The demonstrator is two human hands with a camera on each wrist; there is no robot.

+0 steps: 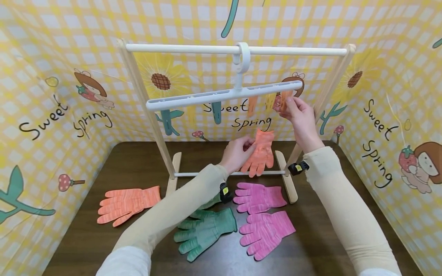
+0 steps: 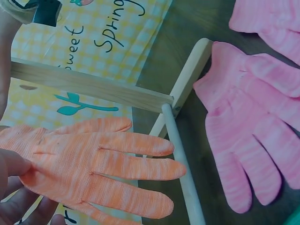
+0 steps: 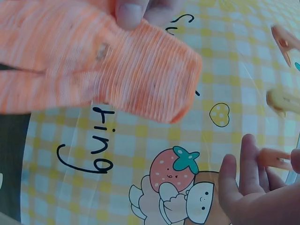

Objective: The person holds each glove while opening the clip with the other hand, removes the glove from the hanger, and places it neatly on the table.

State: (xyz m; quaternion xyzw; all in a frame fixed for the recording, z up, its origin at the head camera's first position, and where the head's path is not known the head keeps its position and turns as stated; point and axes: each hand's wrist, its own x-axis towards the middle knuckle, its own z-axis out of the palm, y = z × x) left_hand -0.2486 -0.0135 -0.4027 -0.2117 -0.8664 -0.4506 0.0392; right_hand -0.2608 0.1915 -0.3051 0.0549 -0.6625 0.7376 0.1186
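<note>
My left hand (image 1: 238, 152) pinches an orange glove (image 1: 261, 153) near its cuff, thumb on the near side. The glove hangs with its fingers down and its cuff up, below the right part of a white hanger (image 1: 207, 94). My right hand (image 1: 301, 120) is at the hanger's right end, pinching an orange clip (image 1: 286, 100) between thumb and fingers. In the right wrist view, a gap separates this clip (image 3: 276, 158) from the glove's ribbed cuff (image 3: 159, 75). Other clips hang along the hanger: teal (image 1: 216, 112), yellow (image 1: 270, 101) and orange (image 1: 252, 106).
The hanger hooks over the white top bar (image 1: 186, 49) of a wooden rack (image 1: 146, 111). On the dark table (image 1: 114, 168) lie another orange glove (image 1: 127, 203), a green glove (image 1: 208, 232) partly over a second one, and two pink gloves (image 1: 266, 233). Patterned cloth (image 1: 51, 126) surrounds the table.
</note>
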